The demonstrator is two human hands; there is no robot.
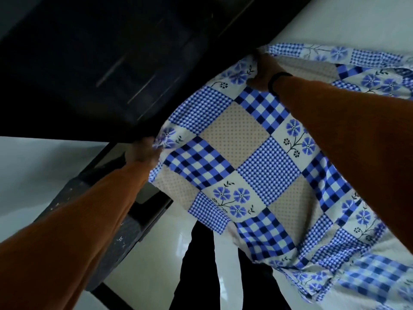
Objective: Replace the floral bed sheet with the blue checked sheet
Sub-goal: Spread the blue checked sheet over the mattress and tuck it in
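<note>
The blue checked sheet, a patchwork of blue checks, dotted beige squares and blue flowers, is stretched in the air between my two hands. My left hand grips its edge at the left, next to the dark furniture. My right hand, with a black band on its wrist, grips the upper edge near the white mattress. The rest of the sheet trails down to the lower right over the bed. No floral sheet is in view.
A tall dark cabinet or headboard fills the upper left. A dark wooden frame runs under my left arm. My legs in dark trousers stand on a glossy pale floor.
</note>
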